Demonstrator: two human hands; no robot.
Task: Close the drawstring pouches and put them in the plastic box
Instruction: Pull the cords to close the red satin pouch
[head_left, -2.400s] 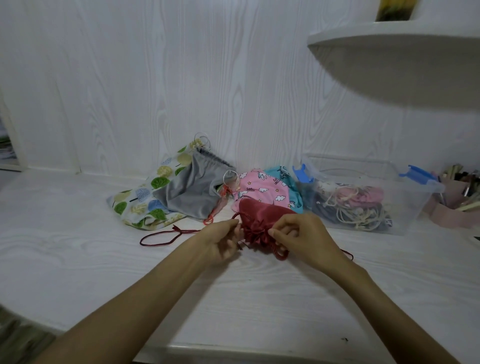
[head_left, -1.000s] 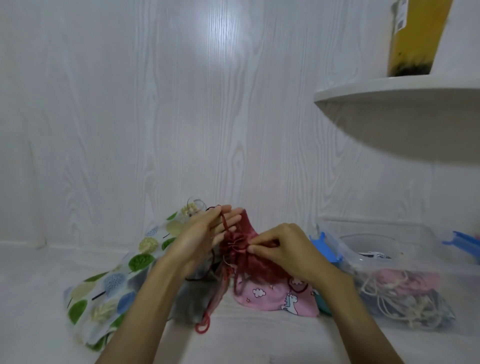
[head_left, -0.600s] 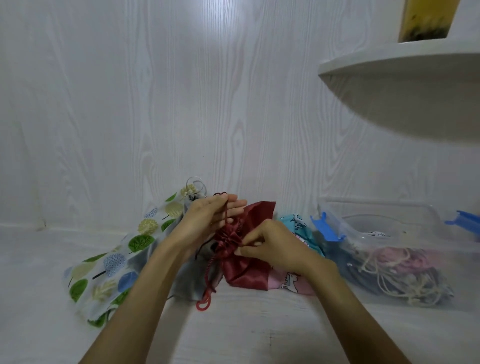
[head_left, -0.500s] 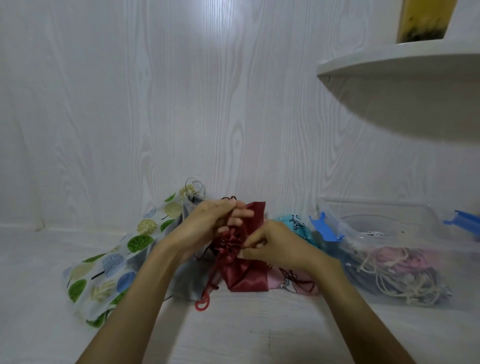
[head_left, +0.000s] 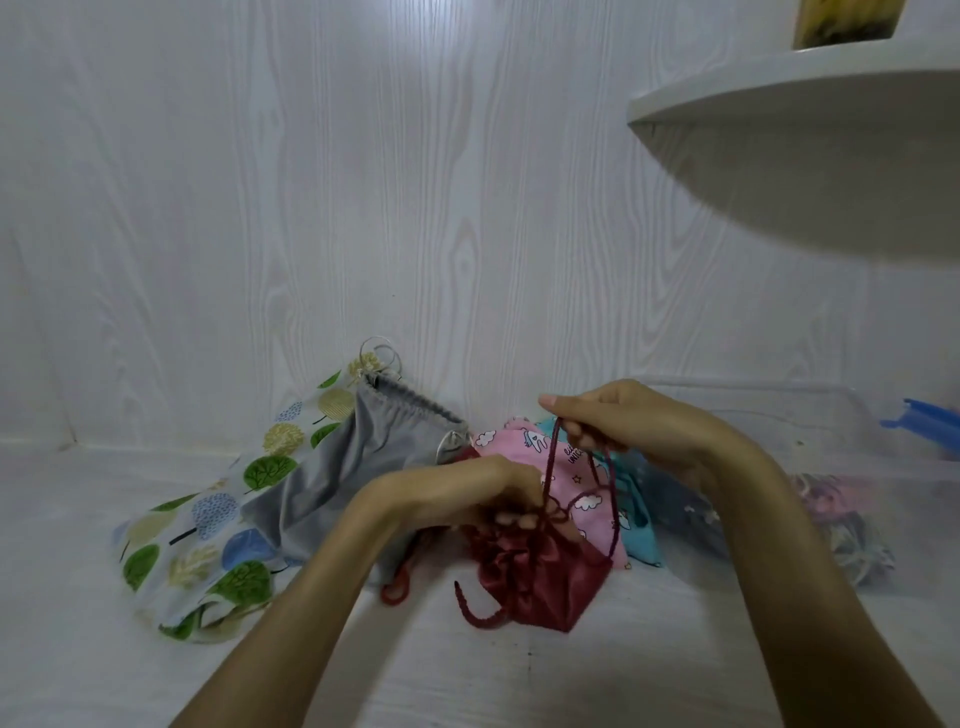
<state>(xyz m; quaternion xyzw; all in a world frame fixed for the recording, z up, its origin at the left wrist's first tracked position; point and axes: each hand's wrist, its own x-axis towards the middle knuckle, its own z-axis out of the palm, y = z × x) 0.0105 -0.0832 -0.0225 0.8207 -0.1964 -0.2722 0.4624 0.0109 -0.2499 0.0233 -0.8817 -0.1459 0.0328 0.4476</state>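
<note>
A dark red satin pouch (head_left: 540, 582) rests low over the white table, its mouth gathered tight. My left hand (head_left: 483, 493) pinches the gathered neck. My right hand (head_left: 623, 421) is raised above it and grips a loop of the red drawstring (head_left: 551, 467), which runs taut down to the neck. Behind lie a grey pouch (head_left: 363, 467), a tree-print pouch (head_left: 208, 525), a pink unicorn pouch (head_left: 535, 452) and a teal pouch (head_left: 641, 525). The clear plastic box (head_left: 857, 467) stands at the right with several pouches inside; my right arm hides part of it.
A white wood-grain wall (head_left: 363, 208) rises just behind the pouches. A white shelf (head_left: 805, 93) juts out at the upper right with a yellow object (head_left: 847, 21) on it. The box has a blue latch (head_left: 924, 421) at its far right.
The red pouch has come down onto the table. My right hand has let go of the neck and lifted up with a loop of the cord. My left hand has dropped to the neck.
</note>
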